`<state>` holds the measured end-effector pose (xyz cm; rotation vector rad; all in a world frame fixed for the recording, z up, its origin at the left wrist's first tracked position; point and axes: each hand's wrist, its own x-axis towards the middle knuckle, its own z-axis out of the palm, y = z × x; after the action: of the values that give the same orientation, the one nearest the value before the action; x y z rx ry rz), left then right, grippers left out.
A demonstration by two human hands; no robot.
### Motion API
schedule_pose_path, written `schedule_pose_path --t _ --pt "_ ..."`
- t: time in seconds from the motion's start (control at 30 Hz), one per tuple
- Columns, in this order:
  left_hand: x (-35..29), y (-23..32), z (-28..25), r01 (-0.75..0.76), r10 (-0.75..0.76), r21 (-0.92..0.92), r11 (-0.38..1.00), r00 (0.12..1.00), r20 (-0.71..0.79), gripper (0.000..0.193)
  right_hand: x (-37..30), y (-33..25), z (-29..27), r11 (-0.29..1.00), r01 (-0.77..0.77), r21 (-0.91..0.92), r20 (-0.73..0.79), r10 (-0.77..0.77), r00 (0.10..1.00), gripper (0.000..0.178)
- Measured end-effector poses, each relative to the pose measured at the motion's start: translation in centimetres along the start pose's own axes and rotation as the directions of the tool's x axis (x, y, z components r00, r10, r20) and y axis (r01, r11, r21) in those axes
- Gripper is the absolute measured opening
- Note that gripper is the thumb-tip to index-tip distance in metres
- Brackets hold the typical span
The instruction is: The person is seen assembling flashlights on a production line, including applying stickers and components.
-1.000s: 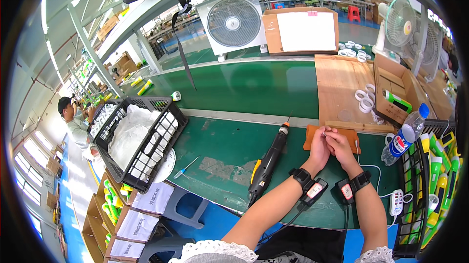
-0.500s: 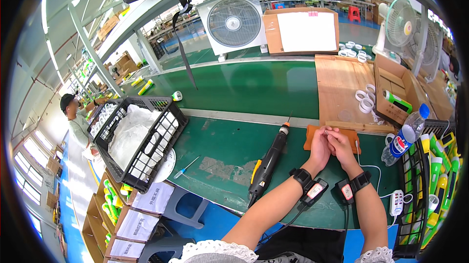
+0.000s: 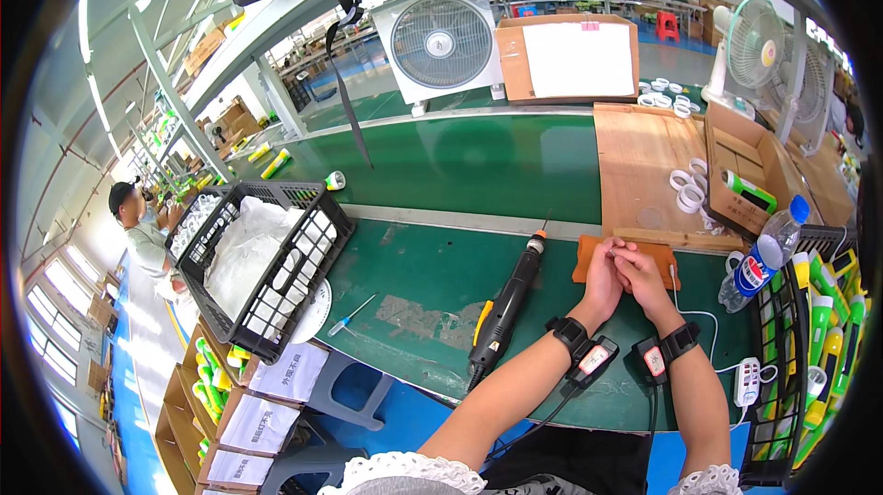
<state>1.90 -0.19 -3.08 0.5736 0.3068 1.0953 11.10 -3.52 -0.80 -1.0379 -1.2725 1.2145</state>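
My left hand point(image 3: 602, 282) and my right hand point(image 3: 643, 278) are closed and clasped together, fingers folded over each other, above an orange-brown pad point(image 3: 581, 261) on the green workbench point(image 3: 423, 260). No object shows between them, though the palms are hidden. To their left lies a black electric screwdriver point(image 3: 509, 300) with a yellow switch, its orange nose pointing away from me. Further left rests a small screwdriver point(image 3: 344, 320) with a light blue handle. Both wrists wear black straps with small boxes and cables.
A black crate point(image 3: 322, 235) with clear plastic bags stands at left. At right are a bottle point(image 3: 762, 256), a power strip point(image 3: 747, 383) and a black crate point(image 3: 780, 375) of green and yellow flashlights. White rings point(image 3: 688, 189) lie on a wooden board. A co-worker point(image 3: 143, 228) stands far left.
My hands stay clasped in the same place. The co-worker at far left has shifted slightly.
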Motion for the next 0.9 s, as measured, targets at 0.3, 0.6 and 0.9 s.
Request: schedule_pose_path --t 0.3,0.6,0.9 --pt "0.2 -0.28 -0.46 -0.008 0.008 -0.04 0.999 1.0 0.004 0.022 -0.03 -0.14 0.06 0.999 0.004 -0.034 0.029 -0.003 1.0 0.023" --pt "0.09 -0.12 -0.16 -0.002 0.002 -0.02 1.0 1.0 0.012 0.023 -0.09 -0.28 0.24 1.0 -0.018 0.018 -0.013 0.019 1.0 0.024" --pt "-0.11 0.2 0.28 0.014 -0.014 0.017 1.0 1.0 0.012 0.025 -0.07 -0.22 0.17 0.999 -0.004 0.045 -0.035 0.006 0.999 0.025"
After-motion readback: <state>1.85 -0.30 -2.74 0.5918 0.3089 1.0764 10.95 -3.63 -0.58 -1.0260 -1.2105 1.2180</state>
